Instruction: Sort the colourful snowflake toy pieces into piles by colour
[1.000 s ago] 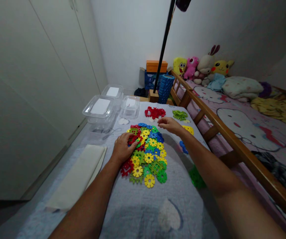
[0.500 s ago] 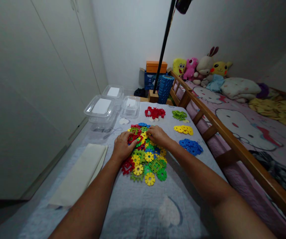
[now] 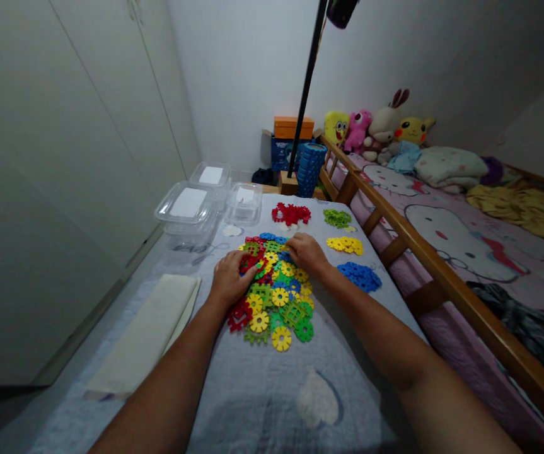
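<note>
A mixed pile of interlocking plastic pieces (image 3: 280,297), yellow, blue and green notched discs and red and green square ones, lies at the middle of the cloth-covered table. My left hand (image 3: 230,277) rests on the pile's left side, thumb and fingers apart over red pieces. At the upper right of the pile, my right hand (image 3: 307,253) has its fingers pinched together; a bit of yellow shows at the fingertips, apparently a yellow piece. Separate heaps hold red pieces (image 3: 291,214), light green pieces (image 3: 337,219), yellow discs (image 3: 345,245) and blue discs (image 3: 359,277).
Clear lidded plastic boxes (image 3: 187,205) with white labels stand at the back left. Folded cream cloth (image 3: 144,334) lies on the left. A wooden bed rail (image 3: 408,252) runs along the right side. A black pole (image 3: 304,94) rises behind the table.
My right hand has shifted slightly right and away from my left hand over the pile. My left hand stays on the red pieces. The whole view has moved a little.
</note>
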The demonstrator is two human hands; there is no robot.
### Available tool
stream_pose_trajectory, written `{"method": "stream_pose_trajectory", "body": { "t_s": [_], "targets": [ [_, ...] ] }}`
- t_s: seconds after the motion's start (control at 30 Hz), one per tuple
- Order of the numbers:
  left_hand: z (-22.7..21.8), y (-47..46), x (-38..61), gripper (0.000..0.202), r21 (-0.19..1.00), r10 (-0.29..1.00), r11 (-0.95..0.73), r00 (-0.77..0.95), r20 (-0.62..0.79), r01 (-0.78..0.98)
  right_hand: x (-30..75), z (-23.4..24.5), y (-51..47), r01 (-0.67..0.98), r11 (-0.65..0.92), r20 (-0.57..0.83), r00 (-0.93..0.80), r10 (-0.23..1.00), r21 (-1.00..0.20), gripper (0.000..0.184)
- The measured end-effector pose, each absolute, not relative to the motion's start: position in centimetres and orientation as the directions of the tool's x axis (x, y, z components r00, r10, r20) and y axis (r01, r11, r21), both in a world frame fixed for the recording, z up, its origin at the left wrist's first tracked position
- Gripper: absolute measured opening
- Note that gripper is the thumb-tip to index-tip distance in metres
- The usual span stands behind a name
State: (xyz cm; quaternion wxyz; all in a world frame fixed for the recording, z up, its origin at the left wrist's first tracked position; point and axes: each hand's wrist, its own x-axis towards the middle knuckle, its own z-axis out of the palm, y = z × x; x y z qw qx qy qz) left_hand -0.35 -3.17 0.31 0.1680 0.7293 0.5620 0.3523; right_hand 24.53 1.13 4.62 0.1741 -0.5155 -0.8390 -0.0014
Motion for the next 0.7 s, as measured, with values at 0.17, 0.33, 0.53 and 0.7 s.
{"method": "stream_pose_trajectory", "body": {
  "t_s": [0.17, 0.33, 0.53, 0.7],
  "targets": [
    [0.5, -3.3, -0.3, 0.031, 0.642, 0.938, -0.312, 0.122, 0.324, 0.700, 31.2, 5.1, 3.4, 0.846, 0.187, 0.345, -0.004, 0.938, -0.499, 0.024],
    [0.5, -3.2, -0.3, 0.032, 0.633, 0.940, -0.312, 0.133, 0.314, 0.708, 37.3, 5.0, 5.0, 0.792, -0.150, 0.229, 0.344, 0.911, -0.592, 0.027],
    [0.5, -3.2, -0.4, 0.033, 0.631, 0.945, -0.303, 0.141, 0.294, 0.714, 38.6, 4.5, 6.0, 0.789, -0.322, 0.160, 0.462, 0.872, -0.524, 0.029],
    [0.5, -3.2, -0.4, 0.034, 0.632, 0.946, -0.300, 0.137, 0.294, 0.715, 37.7, 4.4, 6.2, 0.826, -0.430, 0.126, 0.501, 0.856, -0.365, 0.025]
  ]
}}
